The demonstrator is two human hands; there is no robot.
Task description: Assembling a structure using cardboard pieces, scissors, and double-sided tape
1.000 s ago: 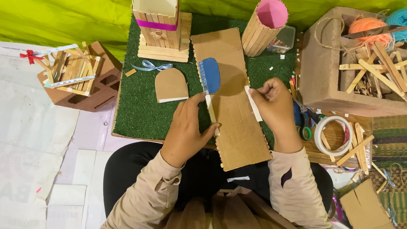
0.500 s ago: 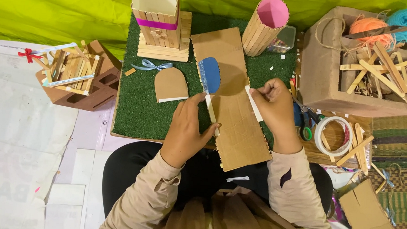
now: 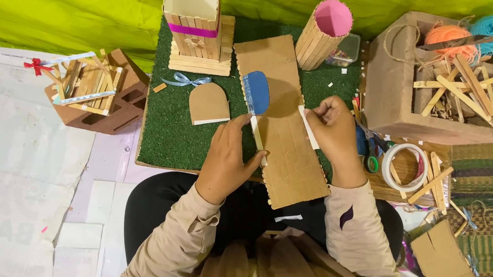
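- Work in hand: a long brown corrugated cardboard strip (image 3: 283, 129) is laid lengthwise over the green artificial-grass mat (image 3: 169, 129), with its near end overhanging the mat edge toward the person's lap.
- Left hand (image 3: 229, 160): the fingers are pressed together on a narrow white strip (image 3: 257, 139) along the left edge of the cardboard — the strip is pinned flat rather than lifted.
- Right hand (image 3: 333, 128): the fingertips are closed in a pinch on a second narrow white strip (image 3: 309, 127) at the right edge of the cardboard.
- Done so far, as judged from the layout: a blue arch-shaped cut-out (image 3: 255, 93) is already seated on the cardboard near its left edge, just above the left strip. A brown arch-shaped card piece (image 3: 208, 104) is lying on the mat, apart from the cardboard.
- Left to do, as judged: both white strips appear only partly settled; most of the cardboard face is bare.
- Appearance of the cardboard: flat, uncreased, faint ruled lines across the lower half, small notches along both long edges.
- Surroundings: a roll of white tape (image 3: 405, 167) and blue-handled scissors (image 3: 368, 149) are placed just right of the right hand; a pink-lined cylinder of wooden sticks (image 3: 324, 31) stands beyond the far end.
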